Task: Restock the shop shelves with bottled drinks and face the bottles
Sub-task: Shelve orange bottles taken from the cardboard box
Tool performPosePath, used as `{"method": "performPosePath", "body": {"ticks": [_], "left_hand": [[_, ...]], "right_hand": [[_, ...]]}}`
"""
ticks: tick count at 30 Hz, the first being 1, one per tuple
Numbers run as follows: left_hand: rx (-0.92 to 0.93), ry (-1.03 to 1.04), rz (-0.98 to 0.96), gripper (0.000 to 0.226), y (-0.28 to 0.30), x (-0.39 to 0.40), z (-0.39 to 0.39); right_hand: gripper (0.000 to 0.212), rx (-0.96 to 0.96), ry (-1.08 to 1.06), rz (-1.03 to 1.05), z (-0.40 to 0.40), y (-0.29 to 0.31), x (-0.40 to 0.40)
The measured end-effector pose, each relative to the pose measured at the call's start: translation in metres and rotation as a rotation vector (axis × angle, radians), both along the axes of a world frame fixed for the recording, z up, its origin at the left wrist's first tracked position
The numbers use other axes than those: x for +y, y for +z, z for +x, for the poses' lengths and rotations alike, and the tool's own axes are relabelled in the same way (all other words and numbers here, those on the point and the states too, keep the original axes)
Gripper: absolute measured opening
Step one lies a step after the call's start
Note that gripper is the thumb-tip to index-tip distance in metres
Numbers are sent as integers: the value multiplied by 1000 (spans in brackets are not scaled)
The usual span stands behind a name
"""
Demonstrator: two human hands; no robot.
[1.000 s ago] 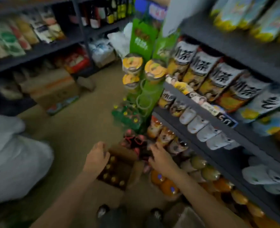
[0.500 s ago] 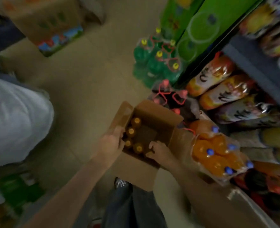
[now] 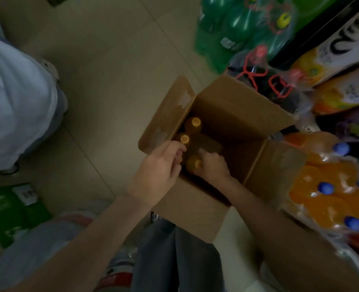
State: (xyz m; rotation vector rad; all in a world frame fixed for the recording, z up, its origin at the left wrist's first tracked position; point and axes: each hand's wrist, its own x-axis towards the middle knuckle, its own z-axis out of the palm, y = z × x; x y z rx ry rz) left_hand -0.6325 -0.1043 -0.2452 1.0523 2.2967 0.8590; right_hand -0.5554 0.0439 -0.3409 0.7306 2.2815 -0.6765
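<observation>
An open cardboard box (image 3: 227,114) stands on the floor in front of me. Three bottles with yellow-orange caps stand along its left inner side: one at the back (image 3: 194,122), one in the middle (image 3: 184,139) and a near one (image 3: 192,165). My left hand (image 3: 159,165) sits at the box's near-left corner, its fingers curled over the wall beside the middle bottle. My right hand (image 3: 213,165) reaches down inside the box and closes around the near bottle. The rest of the box's inside is dark.
To the right lie shrink-wrapped packs of orange drinks with blue caps (image 3: 326,186), dark bottles with red caps (image 3: 263,81) and green bottles (image 3: 237,28). Large orange-labelled bottles (image 3: 332,53) fill the low shelf. A person in white (image 3: 12,102) crouches on the left. Tiled floor (image 3: 111,60) lies between us.
The view swung down from the shelves to the box. Both hands dropped to it; the right hand went deeper inside onto a bottle and the left hand's fingers curled over the corner.
</observation>
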Motion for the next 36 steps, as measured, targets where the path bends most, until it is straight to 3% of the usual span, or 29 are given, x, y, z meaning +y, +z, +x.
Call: {"method": "performPosePath", "body": {"ticks": [2,3,7,10,13,15,17,19,23,27,32,36], "left_hand": [[-54,50,-9,31,13,6,-1],[-82,56,-9,35,22,12,-1],[-308,-25,-52,70,56,33,5],[-538,115,23,72,77,45,2],[-452,354,-5,62,87,47,-11],[-432,542,-12,49,89,41,-23],[-488,698,75,40,87,33,-36],[-506,789,147,53,80,26,-49],[-477,813,160,56,57,17,-64],[-476,691,136,46,39,11,-67],[-471,630,61,40,35,18,-54],[-537,638,28,51,85,45,-38]], "right_hand": [[25,129,54,-61,-3,60,13],[32,194,101,-76,-4,95,22],[33,511,92,-229,-10,219,53],[29,699,6,-383,-24,255,65],[18,769,-307,-676,-32,235,69],[10,657,-432,-568,-30,188,65],[9,393,-353,-319,-21,124,49],[35,166,-217,-207,-17,69,25],[67,72,110,-117,-36,7,-5],[63,-13,319,41,-58,-40,-8],[48,13,163,94,-42,-26,6],[42,167,79,16,-21,75,33]]}}
